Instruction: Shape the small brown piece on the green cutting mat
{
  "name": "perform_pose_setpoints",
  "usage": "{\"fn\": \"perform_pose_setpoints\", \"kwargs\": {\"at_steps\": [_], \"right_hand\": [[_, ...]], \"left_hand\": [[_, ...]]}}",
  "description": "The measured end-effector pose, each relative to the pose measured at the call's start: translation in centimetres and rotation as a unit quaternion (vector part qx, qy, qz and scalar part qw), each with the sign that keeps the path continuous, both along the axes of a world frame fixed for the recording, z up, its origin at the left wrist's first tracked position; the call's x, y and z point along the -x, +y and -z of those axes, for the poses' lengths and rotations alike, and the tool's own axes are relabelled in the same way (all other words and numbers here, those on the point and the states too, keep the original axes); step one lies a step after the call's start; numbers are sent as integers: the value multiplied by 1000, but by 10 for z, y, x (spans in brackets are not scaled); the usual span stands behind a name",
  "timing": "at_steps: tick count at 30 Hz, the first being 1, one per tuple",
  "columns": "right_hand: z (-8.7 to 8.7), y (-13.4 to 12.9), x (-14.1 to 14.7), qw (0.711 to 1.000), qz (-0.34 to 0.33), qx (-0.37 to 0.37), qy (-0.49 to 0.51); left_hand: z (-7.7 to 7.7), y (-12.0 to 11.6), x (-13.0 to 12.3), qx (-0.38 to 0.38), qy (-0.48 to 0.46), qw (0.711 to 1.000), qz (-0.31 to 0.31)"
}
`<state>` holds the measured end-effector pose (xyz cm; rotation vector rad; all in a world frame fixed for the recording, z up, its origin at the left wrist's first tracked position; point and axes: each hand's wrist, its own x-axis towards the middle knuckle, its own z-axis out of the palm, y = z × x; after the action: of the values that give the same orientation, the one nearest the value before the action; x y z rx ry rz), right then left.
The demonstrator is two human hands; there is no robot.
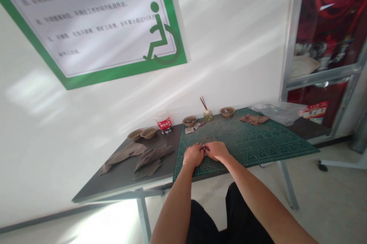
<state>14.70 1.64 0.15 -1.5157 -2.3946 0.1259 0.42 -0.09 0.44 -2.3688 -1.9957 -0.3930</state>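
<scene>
My left hand (194, 155) and my right hand (216, 150) meet near the front left of the green cutting mat (246, 144). Fingers of both are curled in and closed around a small dark object (205, 148); most of it is hidden, so its kind cannot be made out. Just beyond my hands lie small pale square pieces (189, 130). A brown bowl (189, 121) with small bits in it stands behind those pieces.
Brown bark-like pieces (153, 158) lie on the grey table (114, 183) at left. Behind them stand two bowls (148, 133) and a red-labelled tub (164, 122). A reed diffuser (208, 115), another bowl (227, 112), a crumpled brown cloth (254, 119) and clear plastic (279, 112) line the back.
</scene>
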Motion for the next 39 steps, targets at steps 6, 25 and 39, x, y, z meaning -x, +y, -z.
{"fn": "perform_pose_setpoints", "kwargs": {"at_steps": [6,25,39], "right_hand": [[3,0,1,1000,20,6,8],[2,5,1,999,34,5,-3],[2,5,1,999,34,7,-3]], "left_hand": [[-2,-1,-1,1,-2,1000,11],[1,3,1,-6,7,1000,16],[5,4,3,-8,7,1000,12]]}}
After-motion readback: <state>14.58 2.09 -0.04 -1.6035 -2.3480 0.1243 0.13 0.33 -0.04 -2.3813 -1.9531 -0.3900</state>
